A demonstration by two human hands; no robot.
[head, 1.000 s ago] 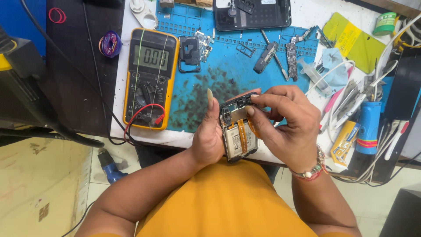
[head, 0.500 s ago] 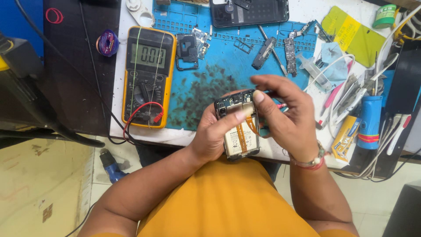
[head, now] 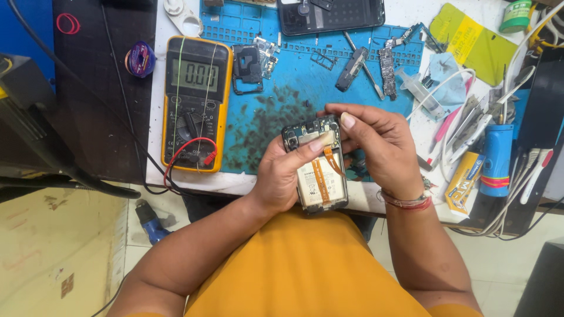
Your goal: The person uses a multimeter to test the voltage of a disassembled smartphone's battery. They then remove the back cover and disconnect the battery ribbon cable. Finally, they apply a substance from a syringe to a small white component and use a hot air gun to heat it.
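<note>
A blue repair mat (head: 282,111) covers the white workbench (head: 411,17), with a yellow multimeter (head: 195,103) at its left edge and a dark phone back cover (head: 332,14) at its top. Above the mat's near edge, the opened smartphone (head: 317,164), its battery and orange flex cables exposed, is clasped in the left hand (head: 288,173), thumb pressed on the upper board. The right hand (head: 382,149) pinches the phone's top right corner with closed fingertips.

phone repair workshop: multimeter (head: 195,104), blue work mat (head: 294,88), scattered phone parts (head: 352,67)
</note>
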